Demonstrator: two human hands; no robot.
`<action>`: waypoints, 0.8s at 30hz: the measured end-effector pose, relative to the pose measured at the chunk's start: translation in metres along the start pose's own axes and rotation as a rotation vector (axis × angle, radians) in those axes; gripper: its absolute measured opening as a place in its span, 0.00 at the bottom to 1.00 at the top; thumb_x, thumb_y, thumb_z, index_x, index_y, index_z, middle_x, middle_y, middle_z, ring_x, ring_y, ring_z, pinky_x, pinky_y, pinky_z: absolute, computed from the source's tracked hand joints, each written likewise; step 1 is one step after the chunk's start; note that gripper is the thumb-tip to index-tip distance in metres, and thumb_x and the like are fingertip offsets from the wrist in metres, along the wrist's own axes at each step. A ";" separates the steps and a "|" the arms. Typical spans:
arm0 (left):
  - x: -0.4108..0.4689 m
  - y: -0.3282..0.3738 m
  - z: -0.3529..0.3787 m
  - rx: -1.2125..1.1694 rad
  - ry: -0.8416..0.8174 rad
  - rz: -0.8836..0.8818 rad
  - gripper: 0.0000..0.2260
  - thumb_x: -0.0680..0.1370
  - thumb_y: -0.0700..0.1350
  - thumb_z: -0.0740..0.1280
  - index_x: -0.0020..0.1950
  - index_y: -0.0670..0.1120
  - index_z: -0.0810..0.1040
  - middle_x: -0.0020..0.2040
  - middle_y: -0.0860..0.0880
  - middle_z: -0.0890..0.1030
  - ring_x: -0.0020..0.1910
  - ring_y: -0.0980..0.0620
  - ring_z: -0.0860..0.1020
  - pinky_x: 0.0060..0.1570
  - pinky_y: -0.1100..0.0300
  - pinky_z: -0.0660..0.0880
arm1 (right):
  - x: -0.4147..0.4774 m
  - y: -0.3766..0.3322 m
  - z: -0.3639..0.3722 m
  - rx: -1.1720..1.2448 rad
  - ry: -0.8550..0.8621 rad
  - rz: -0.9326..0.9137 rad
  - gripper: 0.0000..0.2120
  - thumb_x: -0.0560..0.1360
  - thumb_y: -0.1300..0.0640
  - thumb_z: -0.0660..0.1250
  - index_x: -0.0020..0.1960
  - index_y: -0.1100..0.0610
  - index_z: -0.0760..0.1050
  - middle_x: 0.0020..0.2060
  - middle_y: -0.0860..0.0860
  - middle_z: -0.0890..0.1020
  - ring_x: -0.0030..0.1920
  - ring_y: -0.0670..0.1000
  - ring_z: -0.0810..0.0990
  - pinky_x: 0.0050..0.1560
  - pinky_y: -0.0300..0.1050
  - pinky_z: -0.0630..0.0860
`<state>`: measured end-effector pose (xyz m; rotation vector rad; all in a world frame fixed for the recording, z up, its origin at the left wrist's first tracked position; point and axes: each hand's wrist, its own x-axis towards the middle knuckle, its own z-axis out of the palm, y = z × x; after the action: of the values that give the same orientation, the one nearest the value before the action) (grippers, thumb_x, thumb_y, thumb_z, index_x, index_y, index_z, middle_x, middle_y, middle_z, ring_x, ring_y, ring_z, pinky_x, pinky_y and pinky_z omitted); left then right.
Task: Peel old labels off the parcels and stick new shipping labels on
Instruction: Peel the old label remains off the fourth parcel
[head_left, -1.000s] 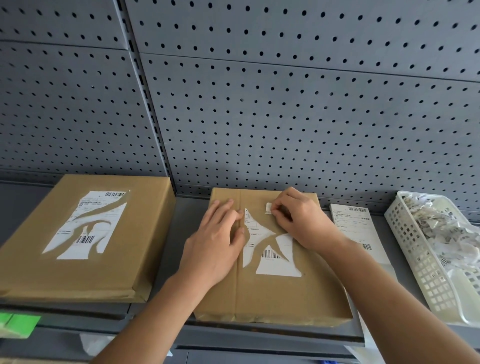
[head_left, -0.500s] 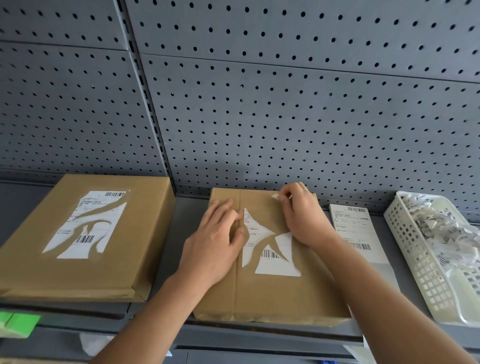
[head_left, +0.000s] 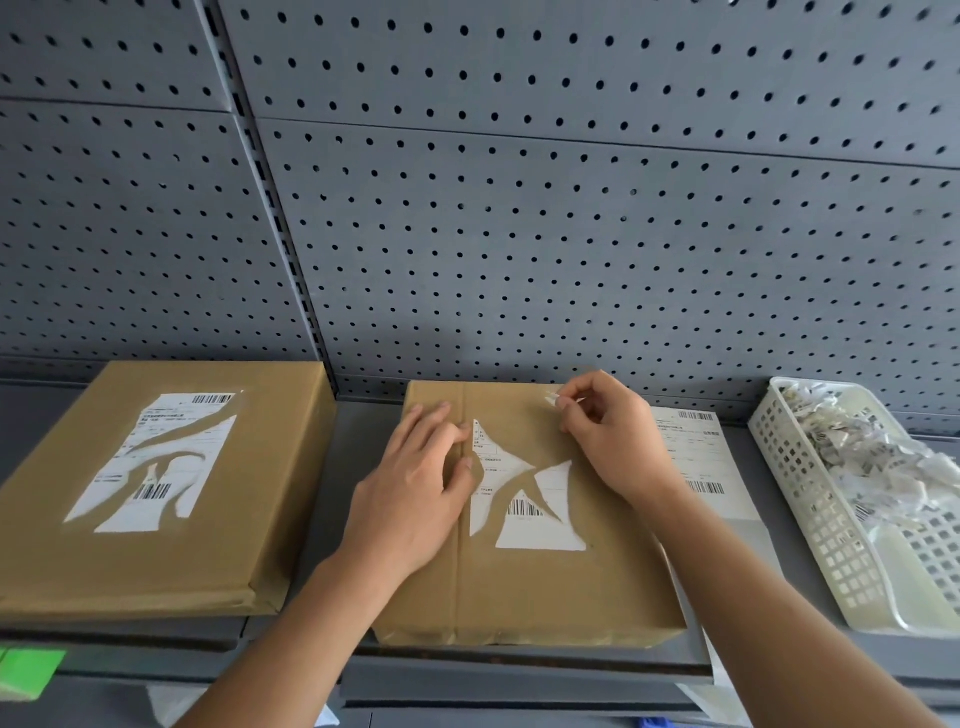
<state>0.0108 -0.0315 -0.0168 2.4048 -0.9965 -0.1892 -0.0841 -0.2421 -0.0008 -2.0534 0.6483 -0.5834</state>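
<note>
The middle parcel (head_left: 519, 587), a flat brown box, lies on the grey shelf (head_left: 353, 457) with its far edge close to the pegboard wall (head_left: 519, 234). The left hand (head_left: 415, 493) rests flat on the parcel's left half, its grip slack and holding nothing, fingers straight and close together, their tips at the left edge of the torn old label (head_left: 524, 499). This label survives only as white shards in the middle of the parcel's top (1 of them carries a barcode). Over the parcel's far right corner, the right hand (head_left: 608, 436) has its grip narrowed to a pinch, thumb and forefinger closed on a small white scrap (head_left: 551, 400), the other fingers curled; whether the scrap is free of the cardboard I cannot tell. Just right of the parcel, partly under the right wrist, lies a whole printed label sheet (head_left: 696, 457), and further right a white plastic basket (head_left: 810, 530) holds crumpled label scraps (head_left: 872, 457). To the parcel's left, apart from it, a 2nd parcel (head_left: 249, 493) bears its own partly torn label (head_left: 156, 467)
</note>
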 end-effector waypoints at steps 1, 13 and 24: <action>0.000 0.000 0.000 0.001 0.000 0.000 0.12 0.84 0.56 0.56 0.66 0.60 0.69 0.79 0.66 0.56 0.79 0.66 0.44 0.60 0.46 0.76 | -0.002 0.001 -0.001 0.009 0.000 0.004 0.04 0.77 0.58 0.69 0.45 0.50 0.77 0.36 0.49 0.82 0.32 0.41 0.73 0.34 0.30 0.68; 0.001 -0.006 0.000 0.011 -0.023 -0.002 0.16 0.83 0.59 0.54 0.71 0.61 0.68 0.79 0.68 0.55 0.79 0.66 0.45 0.68 0.40 0.69 | -0.037 0.007 -0.058 0.012 0.084 0.026 0.05 0.79 0.55 0.67 0.44 0.52 0.77 0.35 0.47 0.79 0.33 0.43 0.72 0.36 0.33 0.70; 0.004 -0.009 0.001 0.017 -0.035 0.019 0.27 0.78 0.66 0.47 0.73 0.60 0.67 0.79 0.66 0.54 0.79 0.65 0.45 0.73 0.42 0.65 | -0.067 0.036 -0.163 -0.131 0.398 0.223 0.05 0.77 0.55 0.69 0.42 0.51 0.80 0.36 0.43 0.82 0.36 0.44 0.78 0.37 0.42 0.70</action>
<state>0.0193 -0.0294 -0.0217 2.4136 -1.0402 -0.2177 -0.2437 -0.3150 0.0402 -1.9626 1.1587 -0.8439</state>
